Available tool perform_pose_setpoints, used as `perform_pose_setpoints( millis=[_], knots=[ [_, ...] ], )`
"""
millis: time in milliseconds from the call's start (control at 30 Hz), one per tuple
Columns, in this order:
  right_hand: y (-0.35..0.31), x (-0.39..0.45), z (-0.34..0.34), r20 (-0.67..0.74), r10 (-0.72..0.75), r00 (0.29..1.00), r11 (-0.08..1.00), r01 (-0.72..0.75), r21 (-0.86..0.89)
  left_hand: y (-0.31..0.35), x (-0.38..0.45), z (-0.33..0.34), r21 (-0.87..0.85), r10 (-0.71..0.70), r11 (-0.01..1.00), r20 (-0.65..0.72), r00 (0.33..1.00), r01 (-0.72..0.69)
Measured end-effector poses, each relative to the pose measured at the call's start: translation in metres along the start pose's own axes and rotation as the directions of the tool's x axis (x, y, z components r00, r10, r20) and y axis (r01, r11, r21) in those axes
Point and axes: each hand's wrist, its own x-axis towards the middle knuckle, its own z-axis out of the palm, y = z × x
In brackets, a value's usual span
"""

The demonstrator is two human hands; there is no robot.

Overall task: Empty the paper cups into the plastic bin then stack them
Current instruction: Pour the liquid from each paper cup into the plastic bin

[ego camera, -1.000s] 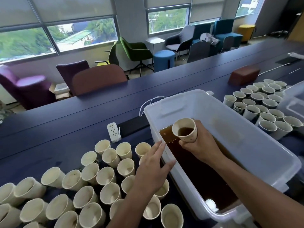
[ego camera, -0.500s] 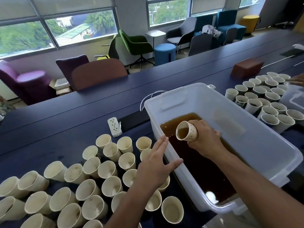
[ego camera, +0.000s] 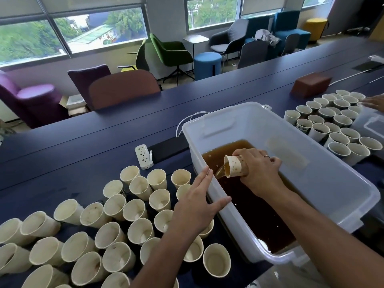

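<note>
My right hand (ego camera: 256, 170) grips a spotted paper cup (ego camera: 234, 168) tipped on its side inside the translucent plastic bin (ego camera: 324, 177). Brown liquid streams from the cup's mouth into the brown liquid (ego camera: 249, 204) pooled in the bin. My left hand (ego camera: 197, 202) lies flat with straight fingers against the bin's near-left rim, above the cups. Several empty cream paper cups (ego camera: 116, 221) stand and lean on the dark table at lower left. Several filled cups (ego camera: 334, 125) stand to the right of the bin.
A white power strip (ego camera: 143, 156) and cable lie left of the bin. A brown box (ego camera: 310, 84) sits at far right. Another person's hand (ego camera: 374, 102) reaches over the right cups beside a second clear container (ego camera: 369, 123). Chairs line the far side of the table.
My right hand has lowered the cup into the bin and tipped it over, so liquid now pours out. My left hand has stayed at the bin's rim.
</note>
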Motion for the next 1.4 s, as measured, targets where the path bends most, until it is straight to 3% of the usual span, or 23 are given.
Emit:
perform_pose_setpoints(
  millis=[500, 667, 800, 933, 1000, 1133, 1233, 1400],
  knots=[
    [-0.008, -0.001, 0.0, -0.14, -0.05, 0.989, 0.995, 0.037, -0.092, -0.003, 0.0, 0.003, -0.022, -0.006, 1.0, -0.006, 1.0, 0.006],
    [-0.006, -0.003, 0.001, -0.064, -0.029, 0.998, 0.989, 0.02, -0.144, -0.001, 0.0, 0.003, -0.032, -0.001, 0.999, -0.006, 1.0, 0.001],
    [-0.005, -0.001, -0.001, -0.177, -0.013, 0.984, 0.992, -0.009, -0.125, -0.002, 0.0, 0.003, -0.035, -0.001, 0.999, -0.009, 1.0, 0.001],
    [-0.004, -0.001, 0.0, 0.01, 0.068, 0.998, 0.983, -0.066, -0.169, -0.002, 0.0, 0.003, -0.042, -0.01, 0.999, 0.002, 1.0, 0.01],
    [-0.005, 0.0, -0.004, 0.037, 0.148, 0.988, 0.986, -0.144, -0.08, -0.002, 0.001, 0.002, -0.056, -0.006, 0.998, 0.016, 1.0, 0.007],
    [-0.025, 0.004, -0.021, -0.078, 0.183, 0.98, 0.971, -0.168, 0.172, -0.002, 0.009, -0.008, -0.258, -0.023, 0.966, 0.02, 1.0, 0.027],
    [-0.055, 0.002, -0.029, -0.045, 0.12, 0.992, 0.931, -0.097, 0.353, -0.008, 0.01, -0.025, -0.334, -0.079, 0.941, -0.078, 0.994, 0.049],
    [-0.115, 0.008, -0.029, 0.123, -0.082, 0.989, 0.807, -0.007, 0.59, -0.032, -0.005, -0.061, -0.415, -0.164, 0.908, -0.22, 0.962, 0.06]
  ],
)
